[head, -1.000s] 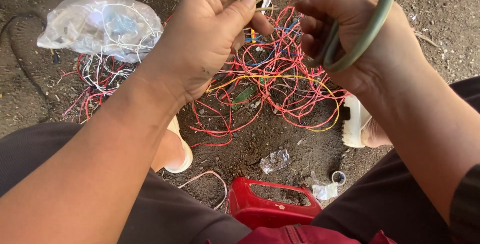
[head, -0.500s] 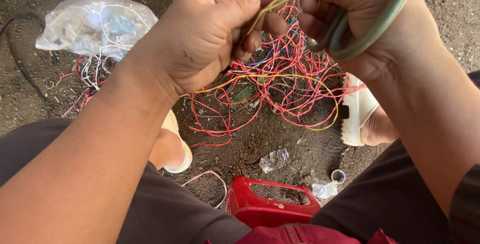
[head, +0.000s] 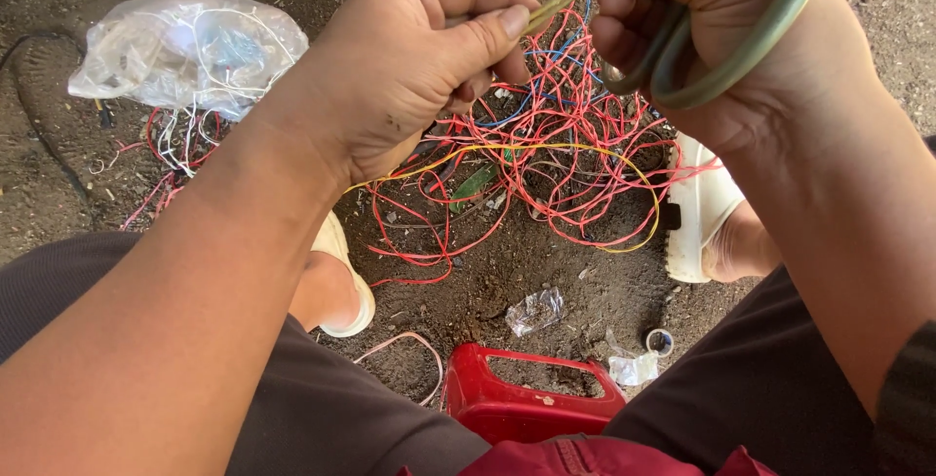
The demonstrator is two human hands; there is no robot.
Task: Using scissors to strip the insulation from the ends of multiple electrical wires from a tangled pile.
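Sprawling across the dirt ground (head: 585, 291): a tangle of red wires (head: 556, 144) with blue and yellow strands mixed in. Lying at upper left, well apart from both hands: a clear plastic bag (head: 185, 47) stuffed with more wire. Sitting low between the knees: a red plastic stool (head: 526, 403). Gripping the green loop handles of scissors (head: 721, 47): right hand (head: 702, 37), curled closed. Pinching a thin olive wire (head: 551, 10) between thumb and forefinger above the tangle: left hand (head: 409, 66).
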